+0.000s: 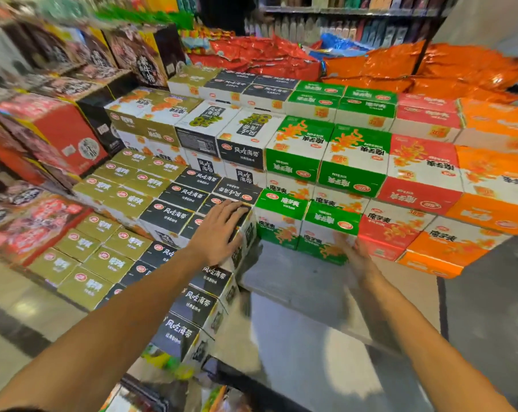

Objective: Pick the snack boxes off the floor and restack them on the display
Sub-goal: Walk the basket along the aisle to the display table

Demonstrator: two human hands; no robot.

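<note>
I'm looking down at a stepped display [296,275] of cardboard snack boxes, and both bare arms are reaching in. The left hand [219,230] is lying flat, fingers straight and slightly spread, pressing on top of a black-topped white cardboard snack box [245,233] at the corner of the black column; it's gripping nothing. The right hand [355,257] is blurring with motion, fingers extended against the lower front of a green-and-white cardboard snack box [329,233]; I cannot tell whether it's actually holding it. That green box is sitting on the grey step, just beside 1 matching green box [278,221] on its left, so I'm counting 2 greens on this bottom row. Above them, I'm seeing 2 more green boxes [326,156] on the next tier and 2 stacks behind that. To the right, red-and-white boxes [394,230] and orange boxes [460,242] are filling 1 column each. To the left, olive-gold boxes [103,248] are running down in 2 columns. Orange foil bags [430,66] are piling up behind.
</note>
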